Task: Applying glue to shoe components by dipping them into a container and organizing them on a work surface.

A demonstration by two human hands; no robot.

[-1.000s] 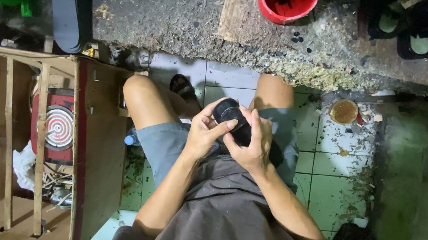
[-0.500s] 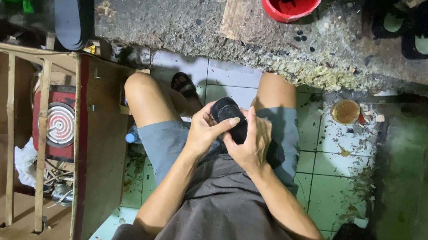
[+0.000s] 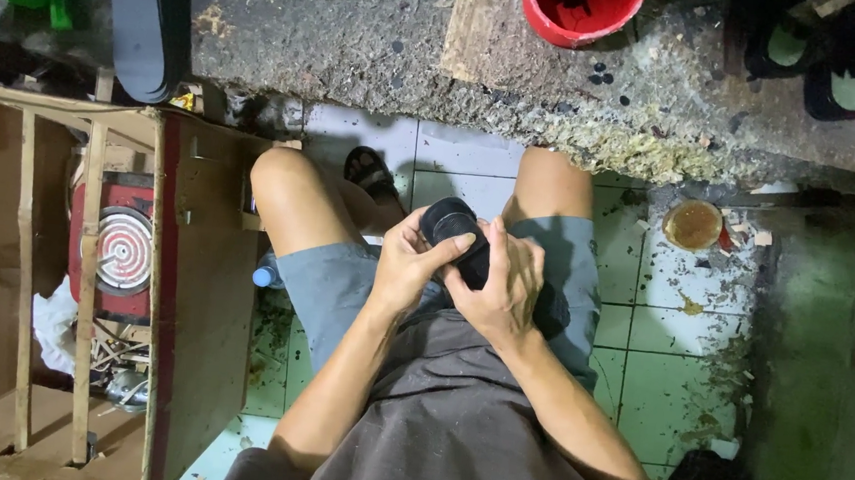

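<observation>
A dark rounded object [image 3: 453,234] sat over the person's lap, between the knees. The left hand [image 3: 408,266] had its grip closed around its near side, thumb across the top; the right hand [image 3: 501,280] clasped it from the other side. Above lay a rough concrete worktop [image 3: 362,35] bearing a red bucket [image 3: 579,5].

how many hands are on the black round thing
2: the left hand wraps its left side, the right hand covers its right; the black round object sits above the lap.
</observation>
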